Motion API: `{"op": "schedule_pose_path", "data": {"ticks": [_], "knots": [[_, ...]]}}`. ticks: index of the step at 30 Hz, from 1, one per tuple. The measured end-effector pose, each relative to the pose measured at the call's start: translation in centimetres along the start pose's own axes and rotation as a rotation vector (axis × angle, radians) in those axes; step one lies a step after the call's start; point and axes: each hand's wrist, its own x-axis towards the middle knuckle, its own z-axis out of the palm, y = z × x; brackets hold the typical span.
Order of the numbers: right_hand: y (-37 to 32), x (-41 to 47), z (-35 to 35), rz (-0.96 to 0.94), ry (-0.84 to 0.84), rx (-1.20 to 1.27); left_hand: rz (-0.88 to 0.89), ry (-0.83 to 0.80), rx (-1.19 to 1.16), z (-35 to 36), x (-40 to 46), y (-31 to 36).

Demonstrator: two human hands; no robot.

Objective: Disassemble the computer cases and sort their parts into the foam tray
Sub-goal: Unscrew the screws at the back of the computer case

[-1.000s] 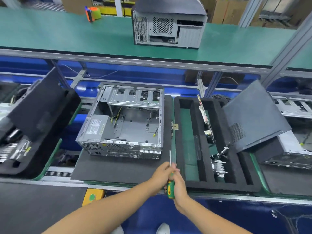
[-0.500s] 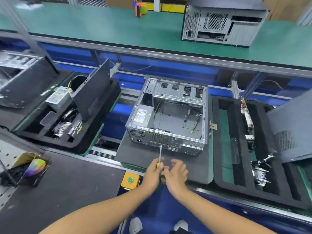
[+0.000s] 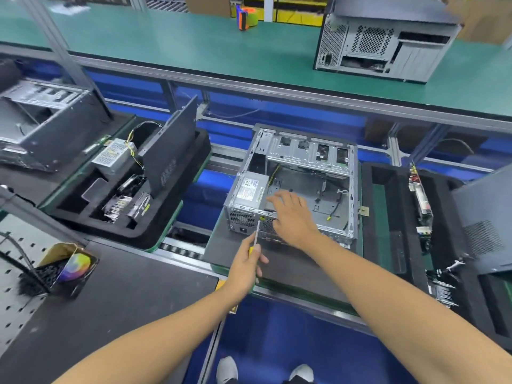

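An open silver computer case (image 3: 310, 151) lies on a dark foam mat (image 3: 291, 261) in the middle, with a power supply (image 3: 250, 189) still in its near-left corner. My left hand (image 3: 246, 266) grips a yellow-handled screwdriver (image 3: 256, 236), shaft pointing up at the case's rear panel. My right hand (image 3: 291, 214) reaches over the case's near edge, fingers spread and straight, touching beside the power supply. A black foam tray (image 3: 388, 217) on the right holds circuit boards (image 3: 419, 200) and a dark side panel (image 3: 487, 223).
To the left, another foam tray (image 3: 133, 231) holds a power supply (image 3: 115, 156), metal parts and a leaning dark panel (image 3: 169, 159). An opened case (image 3: 41, 126) lies far left. A closed case (image 3: 382, 48) stands on the upper green shelf (image 3: 194, 42). A small box of black bits (image 3: 66, 268) sits at lower left.
The view swung left and closer. My right hand left the screwdriver and moved forward onto the case by the power supply. My left hand kept the screwdriver.
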Motion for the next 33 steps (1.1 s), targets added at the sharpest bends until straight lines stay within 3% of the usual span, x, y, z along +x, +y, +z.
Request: {"op": "schedule_pose_path", "data": {"ticks": [4,33], "knots": [[0.8,0.4,1.1,0.063,-0.258,0.007,-0.002,-0.003,-0.001,-0.3,0.0,0.6],[2.0,1.0,1.9,0.065,-0.278,0.071,0.053,-0.016,0.123,-0.8,-0.4,1.7]]}}
